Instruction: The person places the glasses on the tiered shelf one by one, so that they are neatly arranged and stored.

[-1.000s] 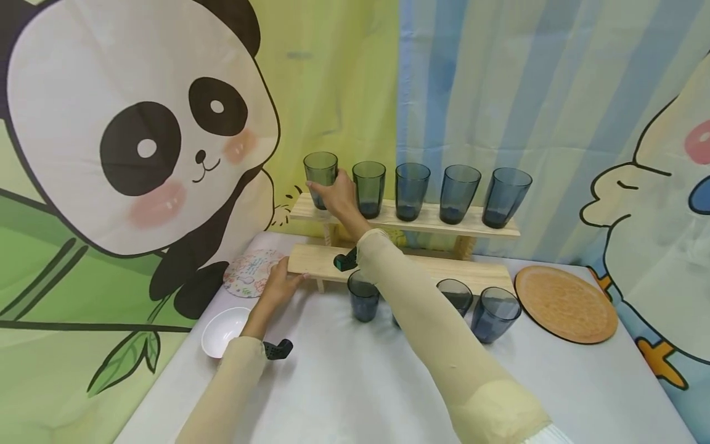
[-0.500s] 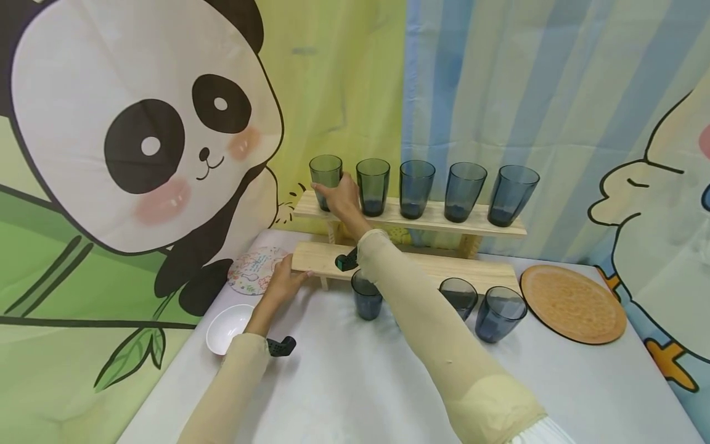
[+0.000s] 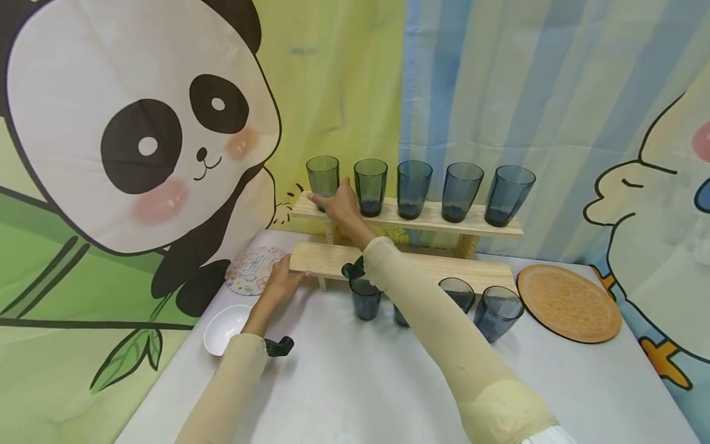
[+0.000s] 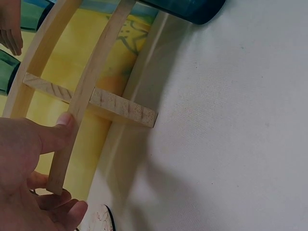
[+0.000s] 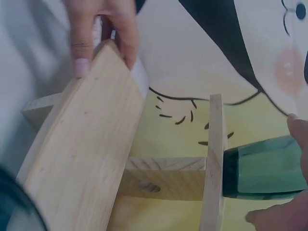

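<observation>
A 2-tier wooden rack (image 3: 410,266) stands at the far edge of the tabletop (image 3: 360,382), against a cartoon curtain; its upper shelf (image 3: 421,217) carries 5 tinted glasses in a row, and 4 more dark glasses (image 3: 497,312) stand on the tabletop just in front of the lower shelf (image 3: 327,259), partly hidden behind the right forearm; a round wooden plate (image 3: 568,303) lies near the right edge, a white bowl (image 3: 223,329) near the left edge, and a patterned round mat (image 3: 252,271) just beyond the bowl, touching the rack's left end.

The leftmost glass (image 3: 323,180) is greenish, translucent, faceted and upright at the left end of the upper shelf, close beside its neighbour; the right hand (image 3: 338,203) sits at its base, thumb on 1 side and fingertips on the other in the right wrist view, loosely cupped about it, though the pictures do not show whether the fingers actually press the glass; the left hand (image 3: 281,282) grips the left end of the lower shelf, thumb on top and fingers curled beneath.
</observation>
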The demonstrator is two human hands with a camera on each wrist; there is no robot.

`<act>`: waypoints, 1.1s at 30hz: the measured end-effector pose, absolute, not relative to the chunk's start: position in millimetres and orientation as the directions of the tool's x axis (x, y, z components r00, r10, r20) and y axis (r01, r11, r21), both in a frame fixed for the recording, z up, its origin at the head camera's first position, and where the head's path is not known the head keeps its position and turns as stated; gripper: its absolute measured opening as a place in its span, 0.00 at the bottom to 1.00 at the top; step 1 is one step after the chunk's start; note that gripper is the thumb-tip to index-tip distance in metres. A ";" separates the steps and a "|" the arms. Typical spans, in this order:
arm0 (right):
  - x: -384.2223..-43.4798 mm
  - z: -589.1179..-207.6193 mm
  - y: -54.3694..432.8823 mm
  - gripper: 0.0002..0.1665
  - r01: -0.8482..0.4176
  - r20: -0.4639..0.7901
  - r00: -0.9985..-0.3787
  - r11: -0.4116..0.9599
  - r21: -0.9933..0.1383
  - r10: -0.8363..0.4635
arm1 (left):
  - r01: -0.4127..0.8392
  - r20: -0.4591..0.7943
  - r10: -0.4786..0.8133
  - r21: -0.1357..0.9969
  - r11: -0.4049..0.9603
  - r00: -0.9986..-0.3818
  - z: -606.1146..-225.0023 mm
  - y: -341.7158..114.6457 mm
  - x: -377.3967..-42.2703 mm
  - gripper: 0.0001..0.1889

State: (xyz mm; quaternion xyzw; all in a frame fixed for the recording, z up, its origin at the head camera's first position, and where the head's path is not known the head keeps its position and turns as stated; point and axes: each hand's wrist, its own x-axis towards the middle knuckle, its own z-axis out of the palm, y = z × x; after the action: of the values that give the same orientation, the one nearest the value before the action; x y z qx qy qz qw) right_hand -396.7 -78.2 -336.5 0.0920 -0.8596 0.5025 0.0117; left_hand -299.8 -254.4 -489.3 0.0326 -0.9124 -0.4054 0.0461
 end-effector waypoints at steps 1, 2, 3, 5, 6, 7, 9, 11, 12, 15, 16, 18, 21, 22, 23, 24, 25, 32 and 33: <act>-393.6 -337.4 -76.1 0.68 -0.171 0.104 -0.981 0.479 -0.861 -0.164 | -0.018 0.062 -0.095 0.744 0.668 -0.994 -489.8 -255.0 -299.9 0.38; -390.1 -338.1 -73.8 0.69 -0.174 0.095 -0.978 0.486 -0.857 -0.183 | -0.014 0.064 -0.092 0.746 0.666 -0.994 -490.2 -255.3 -299.9 0.38; -386.2 -338.3 -71.1 0.69 -0.178 0.087 -0.975 0.487 -0.855 -0.204 | -0.008 0.067 -0.088 0.747 0.665 -0.994 -490.4 -255.5 -299.7 0.38; -378.4 -337.9 -65.2 0.71 -0.184 0.060 -0.965 0.501 -0.846 -0.254 | -0.001 0.073 -0.084 0.748 0.663 -0.994 -490.5 -256.6 -299.9 0.38; -373.5 -337.0 -61.4 0.71 -0.192 0.048 -0.958 0.508 -0.840 -0.283 | 0.003 0.077 -0.083 0.749 0.662 -0.994 -490.6 -257.1 -299.9 0.38; -368.1 -335.8 -57.0 0.70 -0.206 0.038 -0.948 0.517 -0.831 -0.317 | 0.010 0.083 -0.079 0.749 0.662 -0.993 -490.9 -257.1 -300.3 0.37; -355.6 -331.2 -45.3 0.67 -0.255 0.032 -0.920 0.534 -0.806 -0.391 | 0.013 0.087 -0.079 0.748 0.663 -0.993 -490.6 -256.9 -300.8 0.38; -342.2 -324.8 -28.3 0.63 -0.317 0.045 -0.882 0.520 -0.794 -0.469 | 0.025 0.100 -0.074 0.744 0.667 -0.992 -490.9 -256.4 -301.8 0.37; -334.8 -320.7 -17.9 0.60 -0.345 0.060 -0.864 0.499 -0.795 -0.501 | 0.028 0.102 -0.072 0.745 0.666 -0.992 -490.8 -256.0 -302.1 0.37; -314.4 -307.9 19.9 0.54 -0.416 0.120 -0.820 0.439 -0.797 -0.560 | 0.030 0.103 -0.070 0.743 0.669 -0.992 -490.3 -255.0 -302.0 0.37; -307.9 -303.8 34.3 0.52 -0.424 0.135 -0.815 0.420 -0.803 -0.564 | 0.023 0.097 -0.073 0.742 0.670 -0.993 -490.1 -254.9 -301.5 0.38; -296.2 -297.6 65.1 0.50 -0.439 0.173 -0.818 0.402 -0.804 -0.549 | 0.001 0.077 -0.084 0.742 0.670 -0.994 -489.5 -255.0 -300.0 0.39; -283.2 -293.4 114.3 0.48 -0.442 0.213 -0.843 0.411 -0.798 -0.494 | -0.022 0.056 -0.093 0.741 0.671 -0.994 -489.1 -255.5 -299.3 0.39; -279.8 -293.3 131.0 0.48 -0.435 0.218 -0.856 0.424 -0.794 -0.469 | -0.025 0.053 -0.095 0.738 0.674 -0.994 -489.0 -255.5 -299.3 0.39; -276.6 -294.2 147.6 0.48 -0.425 0.221 -0.869 0.442 -0.790 -0.442 | -0.020 0.058 -0.093 0.738 0.675 -0.994 -488.9 -255.5 -299.5 0.39; -273.4 -295.6 163.3 0.49 -0.410 0.218 -0.886 0.469 -0.782 -0.410 | -0.012 0.066 -0.089 0.737 0.675 -0.994 -488.9 -255.3 -300.0 0.39; -270.1 -298.0 178.5 0.50 -0.393 0.213 -0.900 0.499 -0.772 -0.379 | -0.003 0.074 -0.085 0.737 0.676 -0.994 -489.0 -255.0 -300.5 0.38; -248.0 -351.8 262.1 0.58 -0.246 0.166 -0.969 0.645 -0.724 -0.184 | 0.007 0.080 -0.081 0.750 0.661 -0.993 -489.3 -253.7 -299.9 0.39; -244.5 -363.5 270.1 0.59 -0.239 0.174 -0.971 0.660 -0.713 -0.163 | 0.000 0.073 -0.084 0.752 0.659 -0.994 -489.2 -253.8 -299.5 0.39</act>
State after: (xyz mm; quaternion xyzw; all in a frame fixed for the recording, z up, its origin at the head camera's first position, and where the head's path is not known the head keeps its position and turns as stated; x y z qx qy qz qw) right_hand -244.5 270.1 -363.5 0.1104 -0.9097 0.3974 0.0476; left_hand -299.5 -253.8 -489.2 0.0230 -0.9094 -0.4123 0.0508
